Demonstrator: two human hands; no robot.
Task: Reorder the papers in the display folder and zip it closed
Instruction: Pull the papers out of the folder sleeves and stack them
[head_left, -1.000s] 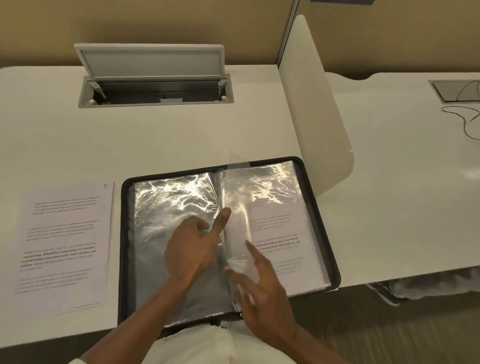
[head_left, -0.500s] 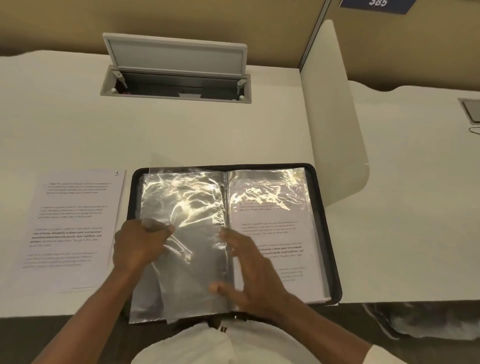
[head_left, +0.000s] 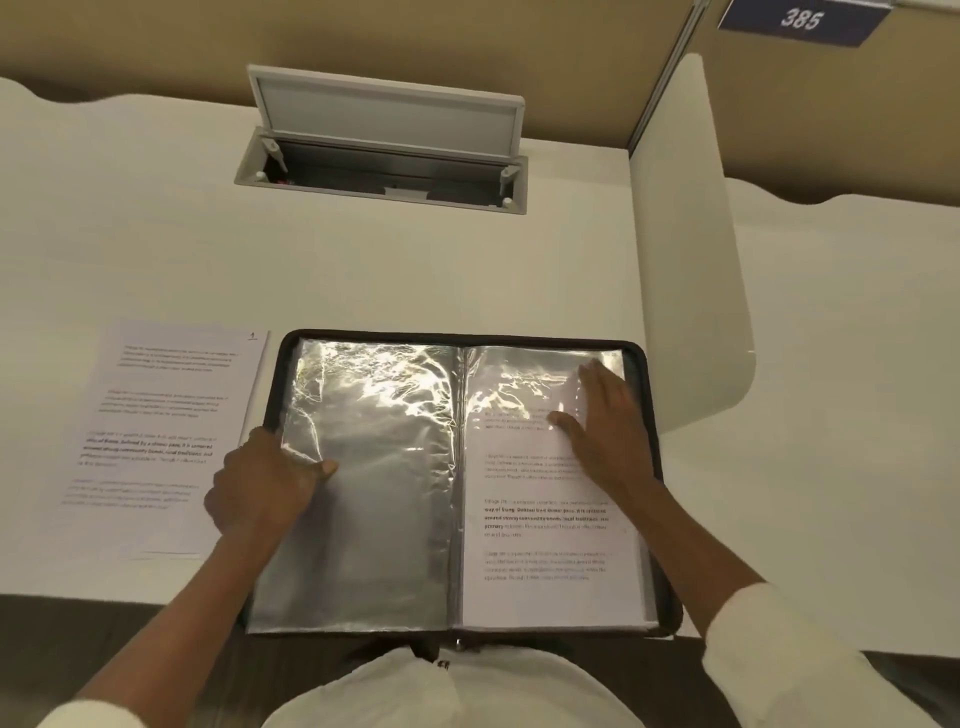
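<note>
Now | left hand (head_left: 260, 488): fingers pinch plastic sleeves (head_left: 374, 493) | right hand (head_left: 608, 431): fingers flat on sleeved paper (head_left: 545, 540)

We're looking at an office or study-hall workstation here. A long white surface (head_left: 156, 234) runs along a tan partition wall (head_left: 156, 36), and sunk into it is a cable box (head_left: 384, 179) with its grey lid (head_left: 387, 111) flipped up. A white divider (head_left: 685, 249) fences off the neighbouring seat's surface (head_left: 857, 312), and a blue number plate (head_left: 800, 21) above reads 385.
</note>
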